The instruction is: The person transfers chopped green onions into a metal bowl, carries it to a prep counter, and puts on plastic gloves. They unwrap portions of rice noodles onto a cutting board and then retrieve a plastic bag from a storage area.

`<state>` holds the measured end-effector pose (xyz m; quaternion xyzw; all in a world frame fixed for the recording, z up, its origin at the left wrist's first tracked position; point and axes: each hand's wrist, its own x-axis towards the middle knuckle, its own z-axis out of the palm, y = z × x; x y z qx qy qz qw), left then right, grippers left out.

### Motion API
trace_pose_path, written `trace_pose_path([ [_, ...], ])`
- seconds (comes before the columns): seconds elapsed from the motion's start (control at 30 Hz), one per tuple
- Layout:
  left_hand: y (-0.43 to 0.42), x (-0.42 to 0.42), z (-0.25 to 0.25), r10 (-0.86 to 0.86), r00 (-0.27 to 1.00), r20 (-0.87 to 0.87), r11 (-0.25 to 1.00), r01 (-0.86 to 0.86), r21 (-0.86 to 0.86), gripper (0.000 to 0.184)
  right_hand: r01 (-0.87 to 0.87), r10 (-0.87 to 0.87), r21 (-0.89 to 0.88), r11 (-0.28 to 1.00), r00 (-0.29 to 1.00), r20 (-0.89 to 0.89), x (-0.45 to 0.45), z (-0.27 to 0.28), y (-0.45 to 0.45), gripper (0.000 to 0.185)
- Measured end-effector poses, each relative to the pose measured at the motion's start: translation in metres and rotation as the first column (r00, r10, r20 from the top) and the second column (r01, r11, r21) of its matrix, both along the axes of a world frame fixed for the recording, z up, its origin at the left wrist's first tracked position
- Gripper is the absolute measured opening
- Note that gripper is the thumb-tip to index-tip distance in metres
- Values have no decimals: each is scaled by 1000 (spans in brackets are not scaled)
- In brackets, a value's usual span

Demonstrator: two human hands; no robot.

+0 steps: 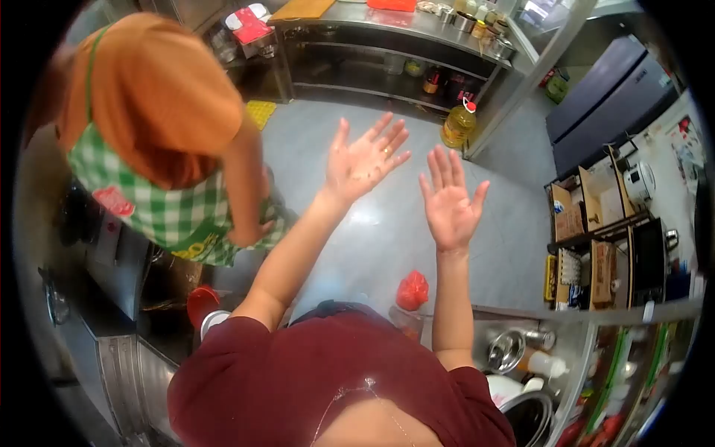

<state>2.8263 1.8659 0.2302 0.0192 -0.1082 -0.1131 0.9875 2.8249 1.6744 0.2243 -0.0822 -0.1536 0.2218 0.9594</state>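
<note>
Both of my hands are held up in front of me over the grey floor (365, 238), palms showing. My left hand (365, 159) has its fingers spread and holds nothing; small specks lie on its palm, and a ring is on one finger. Beside it on the right, my right hand (453, 201) is stretched out with the thumb apart, also holding nothing. The two hands do not touch. Lower down, near my right forearm, is a red plastic bag (412, 290), its contents hidden.
Close on my left stands a person in an orange top and green checked apron (164, 201). A steel counter (357, 16) with pots and jars runs along the back. An oil jug (458, 125) stands on the floor. Shelves (588, 231) and a fridge (603, 97) are at right.
</note>
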Motion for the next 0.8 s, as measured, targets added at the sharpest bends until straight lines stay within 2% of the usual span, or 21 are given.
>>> trace_pose_path([
  [0.03, 3, 21, 2, 31, 999, 13, 1000, -31, 3, 69, 168, -141, -223, 960, 981, 133, 15, 11, 12, 60],
  [0.07, 9, 44, -4, 59, 998, 2, 998, -59, 17, 70, 349, -239, -403, 846, 924, 300, 29, 22, 29, 57],
  [0.1, 15, 69, -20, 41, 999, 18, 999, -42, 8, 70, 561, -245, -497, 662, 788, 564, 46, 10, 46, 54],
  [0.13, 21, 98, -45, 19, 999, 36, 1000, -19, 1, 69, 769, -211, -481, 422, 599, 773, 63, -2, 64, 50],
  [0.17, 27, 128, -70, -9, 999, 51, 1000, 10, -6, 69, 852, -26, -475, 221, 492, 870, 95, -52, 72, 48],
  [0.2, 30, 151, -87, 47, 996, -70, 972, -29, 234, 66, 924, 173, -382, 33, 371, 912, 127, -100, 81, 47],
  [0.27, 56, 192, -118, 296, 886, -358, 781, -8, 625, 64, 871, 499, -417, -260, 491, 714, 220, -200, 78, 48],
  [0.3, 77, 232, -118, 458, 796, -396, 628, 25, 778, 63, 470, 504, -576, -668, 856, 115, 260, -253, 56, 44],
  [0.37, 115, 289, -119, 600, 799, 22, 72, -81, 994, 61, 406, 387, -753, -518, 896, 217, 289, -261, 40, 51],
  [0.4, 125, 312, -121, 591, 778, 215, -206, -112, 972, 60, 345, 319, -835, -429, 922, 217, 313, -262, 48, 55],
  [0.47, 108, 342, -103, 515, 778, 359, -161, -323, 932, 55, 47, 263, -959, -278, 964, -29, 348, -276, 76, 52],
  [0.5, 103, 375, -86, 475, 743, 472, -157, -456, 876, 53, -193, 44, -968, 162, 981, -188, 372, -264, 102, 52],
  [0.53, 87, 391, -88, 385, 580, 718, -252, -683, 686, 51, -292, -73, -740, 606, 906, -417, 393, -241, 132, 52],
  [0.57, 74, 394, -102, 260, 367, 893, -315, -842, 438, 48, -279, 102, -566, 776, 940, -324, 407, -207, 157, 54],
  [0.6, 86, 403, -129, 61, 426, 903, -475, -783, 402, 48, -292, 241, -346, 892, 953, -185, 422, -168, 176, 55],
  [0.63, 106, 419, -174, -129, 498, 857, -613, -719, 326, 48, -219, 90, -461, 860, 954, -285, 450, -136, 173, 51],
  [0.67, 146, 441, -254, -7, 777, 629, -841, -345, 417, 50, -52, -74, -545, 837, 976, -206, 471, -105, 163, 48],
  [0.7, 181, 440, -221, 213, 962, 172, -780, 62, 622, 50, 111, -233, -627, 771, 965, -117, 493, -76, 152, 44],
  [0.73, 229, 441, -317, 51, 946, 320, -883, -107, 456, 51, 373, -374, -615, 695, 918, 134, 511, -46, 143, 42],
  [0.77, 245, 451, -306, 155, 987, -42, -794, 150, 589, 47, 489, -432, -673, 555, 861, 269, 527, -15, 138, 36],
  [0.8, 243, 458, -282, 374, 869, -324, -614, 494, 616, 49, 490, -312, -610, 623, 870, 381, 544, 7, 136, 36],
])
